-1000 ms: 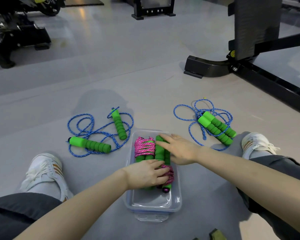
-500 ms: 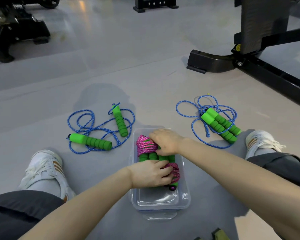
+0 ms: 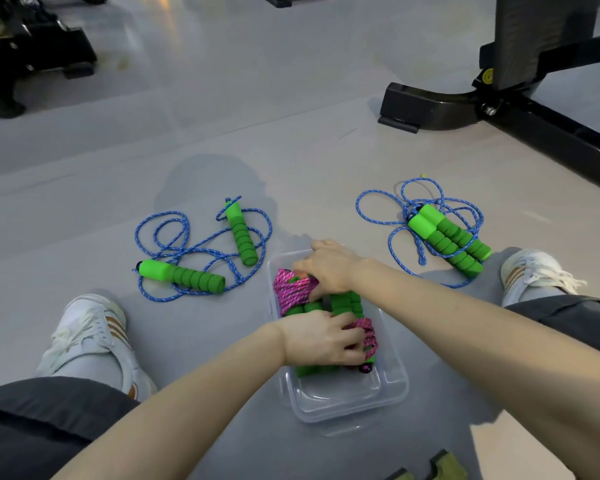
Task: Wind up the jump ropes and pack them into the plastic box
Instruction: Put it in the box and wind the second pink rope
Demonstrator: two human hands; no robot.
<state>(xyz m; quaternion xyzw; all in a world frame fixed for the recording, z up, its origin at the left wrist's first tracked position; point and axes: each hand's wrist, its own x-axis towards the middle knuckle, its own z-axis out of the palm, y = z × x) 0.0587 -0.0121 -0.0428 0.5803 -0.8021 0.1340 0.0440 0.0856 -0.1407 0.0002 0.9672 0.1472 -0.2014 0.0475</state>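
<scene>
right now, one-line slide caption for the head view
Left hand and right hand hold wound pink jump ropes in the plastic box; two blue ropes lie loose on the floor.

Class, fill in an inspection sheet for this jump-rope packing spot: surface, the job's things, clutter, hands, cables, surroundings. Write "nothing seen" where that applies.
Surface: smooth grey floor; a person sits on it, legs apart.
Job's things: clear plastic box between the legs holds a far pink bundle and a near pink bundle, both with green handles. The left blue rope and right blue rope lie loose on the floor, unwound.
Clutter: olive-green objects at the bottom edge; cannot tell what they are.
Hands: left hand holds the near pink bundle; right hand grips the far pink bundle.
Cables: nothing seen.
Surroundings: black equipment frame at right, black machine at far left.
</scene>
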